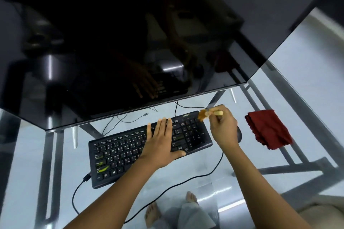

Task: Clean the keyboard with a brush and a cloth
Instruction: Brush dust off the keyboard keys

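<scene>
A black keyboard lies at an angle on the glass desk. My left hand rests flat on its middle keys, fingers spread, holding nothing. My right hand grips a small brush with a pale handle and orange bristles. The bristles touch the keyboard's far right corner by the number pad. A folded dark red cloth lies on the glass to the right of my right hand, apart from it.
A large dark monitor looms over the desk just behind the keyboard. Black cables run across the glass desk. A black mouse sits partly hidden behind my right hand. Metal frame bars and my feet show through the glass.
</scene>
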The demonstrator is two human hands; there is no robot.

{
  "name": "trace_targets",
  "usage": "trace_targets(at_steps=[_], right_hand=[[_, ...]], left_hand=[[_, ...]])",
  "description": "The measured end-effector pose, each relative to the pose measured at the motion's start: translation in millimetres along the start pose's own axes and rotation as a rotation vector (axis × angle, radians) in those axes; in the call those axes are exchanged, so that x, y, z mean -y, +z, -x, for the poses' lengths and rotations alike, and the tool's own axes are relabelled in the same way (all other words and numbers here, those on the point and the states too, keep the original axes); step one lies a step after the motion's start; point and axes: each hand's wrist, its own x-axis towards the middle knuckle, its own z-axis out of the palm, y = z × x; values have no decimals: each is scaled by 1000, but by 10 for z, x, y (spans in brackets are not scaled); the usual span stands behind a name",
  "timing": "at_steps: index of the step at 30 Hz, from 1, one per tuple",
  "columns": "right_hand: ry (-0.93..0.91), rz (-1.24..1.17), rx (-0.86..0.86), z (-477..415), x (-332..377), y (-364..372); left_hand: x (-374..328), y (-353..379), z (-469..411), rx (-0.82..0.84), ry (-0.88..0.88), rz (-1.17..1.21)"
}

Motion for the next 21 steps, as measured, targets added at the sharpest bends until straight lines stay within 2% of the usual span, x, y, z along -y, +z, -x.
trace_targets(at_steps=[3, 4, 7, 10, 11, 14, 18, 21], right_hand=[[39, -67, 219, 55, -64, -61], [40, -39, 224, 81, -69, -69], [67, -44, 26, 86, -134, -117], [28, -128, 212, 166, -216, -139], [16, -108, 223, 200, -229, -149], [-34, -49, 24, 231, -312, -236], [-53, -121, 223, 370, -362, -231], [-67, -103, 43, 368, -411, -209]], left_hand=[[-25, 40, -9, 26, -13, 9], [-28, 55, -10, 25, -15, 1], [-7, 82, -8, 13, -20, -23], [8, 85, 9, 18, -21, -26], [9, 81, 19, 19, -23, -21], [20, 78, 28, 15, -24, -5], [24, 75, 23, 12, -35, 6], [-11, 40, 17, 33, -48, 12]])
